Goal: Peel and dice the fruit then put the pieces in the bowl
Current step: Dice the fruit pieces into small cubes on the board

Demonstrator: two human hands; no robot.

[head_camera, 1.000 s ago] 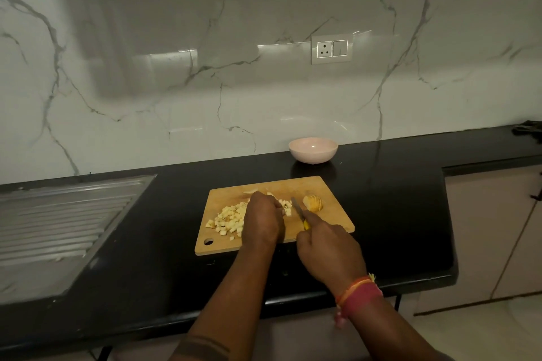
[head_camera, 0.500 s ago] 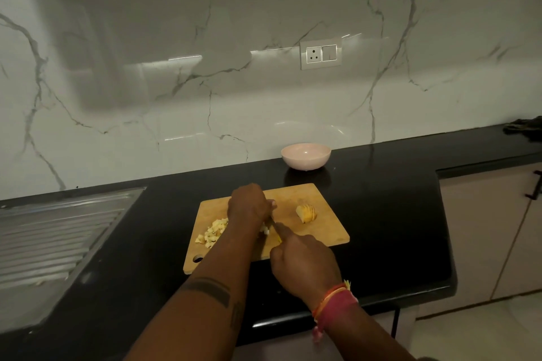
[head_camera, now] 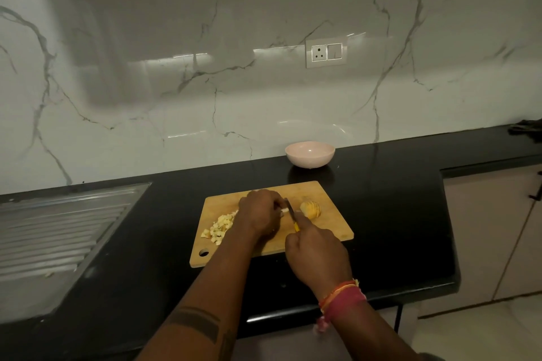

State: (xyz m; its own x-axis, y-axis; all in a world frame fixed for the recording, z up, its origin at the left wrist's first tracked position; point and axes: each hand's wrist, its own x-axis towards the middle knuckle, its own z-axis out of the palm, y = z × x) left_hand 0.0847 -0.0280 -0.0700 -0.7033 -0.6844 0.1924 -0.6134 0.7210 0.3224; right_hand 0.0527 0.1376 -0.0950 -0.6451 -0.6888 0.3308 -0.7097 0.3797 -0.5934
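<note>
A wooden cutting board [head_camera: 328, 226] lies on the black counter. A pile of pale diced fruit [head_camera: 218, 227] sits on its left part. A sliced yellow fruit chunk [head_camera: 311, 209] rests on the right part. My left hand [head_camera: 261, 214] is curled over a small pale fruit piece [head_camera: 285, 210] mid-board, holding it down. My right hand [head_camera: 316, 255] grips a yellow-handled knife [head_camera: 291, 212], whose blade stands against that piece. A pink bowl [head_camera: 310, 154] stands behind the board near the wall; no pieces show inside it.
A steel sink drainboard [head_camera: 55, 231] lies at the left. The counter's front edge [head_camera: 293, 313] runs just below my wrists. A dark object [head_camera: 526, 127] lies at the far right. Cabinets [head_camera: 492, 231] stand to the right.
My left hand has stayed on the fruit piece while the knife has moved slightly along it. The camera view has shifted a little.
</note>
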